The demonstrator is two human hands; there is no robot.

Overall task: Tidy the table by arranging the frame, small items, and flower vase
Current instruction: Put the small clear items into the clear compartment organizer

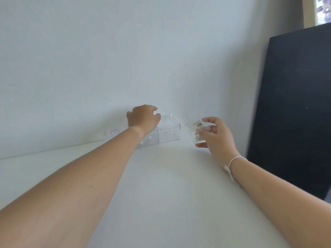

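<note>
A clear plastic box [169,132] with compartments stands on the white table [161,185] against the wall. My left hand [143,119] rests on its left part, fingers curled over the top edge. To the right of the box, my right hand [215,136] holds a small clear packet [198,130] with a white barcode label, lifted a little above the table. No frame or flower vase is in view.
A large black panel [293,108] stands upright at the right, close to my right arm. The pale wall [125,59] runs right behind the box. A framed picture corner [320,9] shows at the top right.
</note>
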